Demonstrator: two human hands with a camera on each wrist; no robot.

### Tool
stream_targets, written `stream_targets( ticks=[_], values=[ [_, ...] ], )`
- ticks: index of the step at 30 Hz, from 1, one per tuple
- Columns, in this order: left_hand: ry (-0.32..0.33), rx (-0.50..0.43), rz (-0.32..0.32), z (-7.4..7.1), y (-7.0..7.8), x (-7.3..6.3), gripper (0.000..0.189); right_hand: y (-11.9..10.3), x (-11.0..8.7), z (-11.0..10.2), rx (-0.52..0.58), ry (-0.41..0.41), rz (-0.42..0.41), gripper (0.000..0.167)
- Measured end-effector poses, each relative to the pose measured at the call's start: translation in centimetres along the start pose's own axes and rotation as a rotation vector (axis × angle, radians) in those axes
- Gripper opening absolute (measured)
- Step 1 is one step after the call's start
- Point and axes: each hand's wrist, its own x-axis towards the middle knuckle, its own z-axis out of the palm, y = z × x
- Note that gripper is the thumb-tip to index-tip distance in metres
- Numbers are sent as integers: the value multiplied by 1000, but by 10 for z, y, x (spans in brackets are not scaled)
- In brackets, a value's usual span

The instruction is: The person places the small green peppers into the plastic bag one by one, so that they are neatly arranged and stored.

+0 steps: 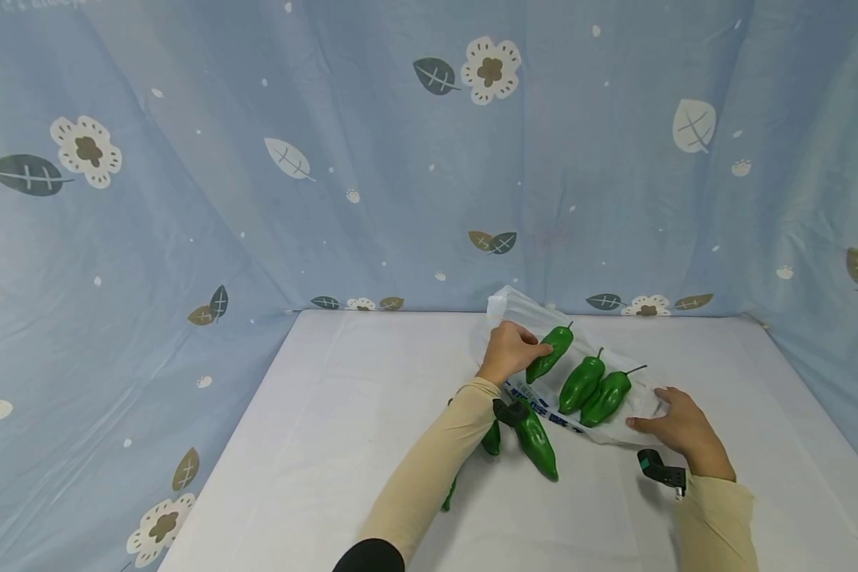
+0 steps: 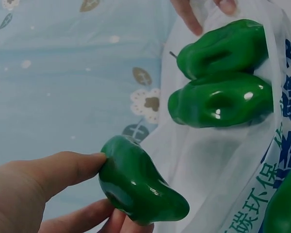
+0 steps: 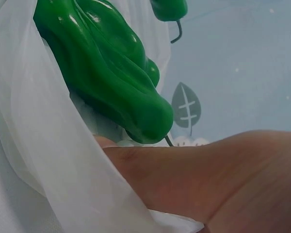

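Note:
My left hand (image 1: 511,353) pinches a glossy green pepper (image 2: 136,182) between thumb and fingers, above the left part of a white plastic bag (image 1: 518,306). Two more green peppers, one on the left (image 1: 581,384) and one on the right (image 1: 608,399), lie side by side on the bag's spread-out plastic. At the bag's right end, my right hand (image 1: 686,429) grips its edge, thumb toward the peppers. A fold of plastic covers part of that hand in the right wrist view. Blue and green print (image 2: 254,199) runs along the bag's near side.
Nearer than the bag, a loose green pepper (image 1: 536,445) lies on the white tabletop (image 1: 343,413). Two others, a short visible piece (image 1: 492,439) and a tip (image 1: 450,496), are partly hidden by the left forearm. A blue patterned curtain (image 1: 400,159) hangs behind the table.

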Motion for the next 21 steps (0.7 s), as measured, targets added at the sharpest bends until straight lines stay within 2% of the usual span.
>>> stream_targets(
  ticks=[12, 21],
  values=[
    [2, 32, 12, 7, 0, 1, 26, -1, -1, 0, -1, 6, -7, 98],
    [-34, 60, 7, 12, 2, 0, 22, -1, -1, -1, 6, -2, -5, 99]
  ],
)
